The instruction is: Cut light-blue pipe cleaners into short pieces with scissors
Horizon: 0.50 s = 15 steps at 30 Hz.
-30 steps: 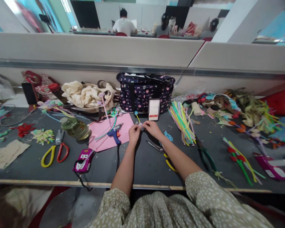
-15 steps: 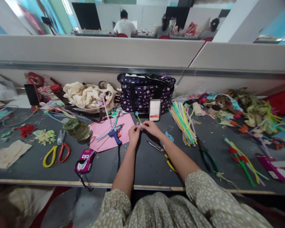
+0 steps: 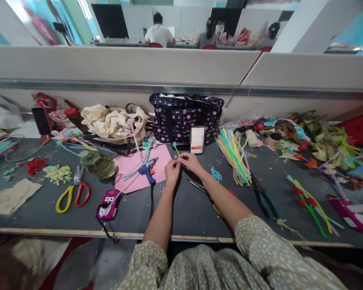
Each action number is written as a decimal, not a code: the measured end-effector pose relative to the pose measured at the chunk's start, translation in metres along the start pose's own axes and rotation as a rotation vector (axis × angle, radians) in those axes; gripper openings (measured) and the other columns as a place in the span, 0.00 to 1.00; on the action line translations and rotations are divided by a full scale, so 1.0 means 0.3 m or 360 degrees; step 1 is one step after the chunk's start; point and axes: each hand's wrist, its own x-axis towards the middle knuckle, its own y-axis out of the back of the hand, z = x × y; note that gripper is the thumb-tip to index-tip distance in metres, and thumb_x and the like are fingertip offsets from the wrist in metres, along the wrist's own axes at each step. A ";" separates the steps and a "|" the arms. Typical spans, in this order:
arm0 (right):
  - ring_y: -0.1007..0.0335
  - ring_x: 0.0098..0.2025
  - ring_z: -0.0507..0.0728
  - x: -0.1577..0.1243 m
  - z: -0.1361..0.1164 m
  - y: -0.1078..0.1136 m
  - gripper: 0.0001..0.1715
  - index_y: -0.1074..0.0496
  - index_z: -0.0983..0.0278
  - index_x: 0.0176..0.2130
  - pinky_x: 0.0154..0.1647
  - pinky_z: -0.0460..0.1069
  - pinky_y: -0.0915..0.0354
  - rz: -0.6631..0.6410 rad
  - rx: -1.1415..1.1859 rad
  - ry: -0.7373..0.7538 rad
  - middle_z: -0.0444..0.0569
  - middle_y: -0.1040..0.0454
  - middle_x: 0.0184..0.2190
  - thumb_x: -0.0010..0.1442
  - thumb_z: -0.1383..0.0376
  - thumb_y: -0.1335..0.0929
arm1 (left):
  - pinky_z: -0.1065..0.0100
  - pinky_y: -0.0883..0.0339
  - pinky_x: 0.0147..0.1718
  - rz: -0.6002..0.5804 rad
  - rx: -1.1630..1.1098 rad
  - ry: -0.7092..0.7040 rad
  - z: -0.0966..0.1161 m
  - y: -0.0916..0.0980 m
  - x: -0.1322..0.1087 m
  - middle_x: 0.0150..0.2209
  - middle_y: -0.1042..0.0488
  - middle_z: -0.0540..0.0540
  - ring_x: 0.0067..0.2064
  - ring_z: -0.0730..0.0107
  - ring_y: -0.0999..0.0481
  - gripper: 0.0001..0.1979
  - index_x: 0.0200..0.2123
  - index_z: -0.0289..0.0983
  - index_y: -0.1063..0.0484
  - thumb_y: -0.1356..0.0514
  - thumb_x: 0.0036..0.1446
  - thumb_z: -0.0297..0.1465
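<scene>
Both hands meet low over the dark worktop (image 3: 184,209), in front of the spotted bag (image 3: 184,117). The left hand (image 3: 171,170) and right hand (image 3: 190,161) each have their grip pinched on one small craft piece (image 3: 177,162) between them, too tiny to make out. A blue glue gun (image 3: 147,169) lies on the pink sheet (image 3: 130,177) just beside the left hand.

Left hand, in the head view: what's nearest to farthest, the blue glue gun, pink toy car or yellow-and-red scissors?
1. Blue glue gun, just left of the left hand.
2. Pink toy car, lower left.
3. Yellow-and-red scissors, far left.
</scene>
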 end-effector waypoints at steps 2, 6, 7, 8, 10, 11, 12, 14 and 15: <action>0.29 0.33 0.55 0.008 0.001 0.007 0.05 0.26 0.62 0.28 0.39 0.49 0.35 0.0068 -0.0088 -0.0032 0.45 0.23 0.28 0.54 0.64 0.32 | 0.68 0.35 0.31 -0.0012 0.0019 0.0011 0.002 0.000 -0.001 0.27 0.24 0.48 0.30 0.67 0.27 0.08 0.28 0.37 0.22 0.37 0.52 0.36; 0.29 0.37 0.57 0.006 0.005 0.050 0.06 0.24 0.60 0.33 0.41 0.49 0.38 0.0180 -0.0262 -0.0081 0.47 0.22 0.34 0.52 0.69 0.31 | 0.68 0.34 0.30 -0.0001 -0.0054 0.0098 0.004 -0.003 0.000 0.25 0.24 0.48 0.30 0.66 0.26 0.07 0.28 0.38 0.22 0.36 0.51 0.36; 0.29 0.38 0.57 0.002 0.004 0.061 0.06 0.24 0.59 0.34 0.41 0.49 0.38 0.0194 -0.0290 -0.0089 0.47 0.22 0.34 0.54 0.69 0.31 | 0.68 0.34 0.30 0.0000 -0.0070 0.0111 0.003 -0.003 0.001 0.25 0.24 0.48 0.30 0.66 0.26 0.07 0.27 0.38 0.22 0.36 0.51 0.36; 0.29 0.37 0.57 -0.002 0.004 0.070 0.05 0.24 0.59 0.32 0.40 0.49 0.39 0.0197 -0.0309 -0.0098 0.48 0.22 0.32 0.56 0.67 0.32 | 0.68 0.34 0.30 -0.0002 -0.0080 0.0121 0.002 -0.004 0.002 0.24 0.24 0.48 0.30 0.66 0.26 0.08 0.27 0.38 0.22 0.36 0.51 0.36; 0.30 0.33 0.56 -0.010 0.006 0.077 0.12 0.26 0.60 0.27 0.36 0.48 0.39 0.0154 -0.0318 -0.0109 0.47 0.24 0.26 0.61 0.61 0.34 | 0.68 0.33 0.30 -0.0016 -0.0082 0.0130 -0.003 -0.005 0.005 0.24 0.24 0.49 0.29 0.66 0.26 0.09 0.28 0.38 0.22 0.36 0.52 0.37; 0.31 0.30 0.55 -0.014 0.008 0.076 0.16 0.27 0.61 0.25 0.34 0.48 0.40 0.0110 -0.0306 -0.0108 0.46 0.25 0.23 0.61 0.58 0.34 | 0.68 0.33 0.30 -0.0022 -0.0076 0.0128 -0.006 -0.005 0.007 0.24 0.24 0.48 0.30 0.66 0.26 0.09 0.28 0.38 0.21 0.37 0.52 0.38; 0.32 0.28 0.55 -0.016 0.011 0.072 0.17 0.27 0.61 0.24 0.32 0.47 0.40 0.0059 -0.0285 -0.0101 0.46 0.26 0.22 0.61 0.56 0.33 | 0.68 0.33 0.30 -0.0026 -0.0068 0.0122 -0.009 -0.005 0.007 0.24 0.24 0.48 0.30 0.66 0.26 0.10 0.29 0.38 0.21 0.37 0.52 0.38; 0.33 0.26 0.53 -0.018 0.021 0.061 0.16 0.27 0.62 0.24 0.29 0.46 0.41 -0.0017 -0.0228 -0.0083 0.44 0.26 0.21 0.57 0.55 0.31 | 0.67 0.33 0.31 -0.0032 -0.0041 0.0096 -0.016 -0.005 0.007 0.24 0.24 0.48 0.30 0.66 0.26 0.11 0.30 0.37 0.21 0.38 0.53 0.38; 0.33 0.25 0.53 -0.017 0.028 0.055 0.15 0.27 0.63 0.25 0.29 0.46 0.40 -0.0025 -0.0198 -0.0076 0.44 0.26 0.21 0.57 0.56 0.31 | 0.67 0.33 0.31 -0.0029 -0.0025 0.0075 -0.019 -0.004 0.006 0.25 0.24 0.48 0.29 0.66 0.26 0.11 0.30 0.37 0.21 0.38 0.55 0.39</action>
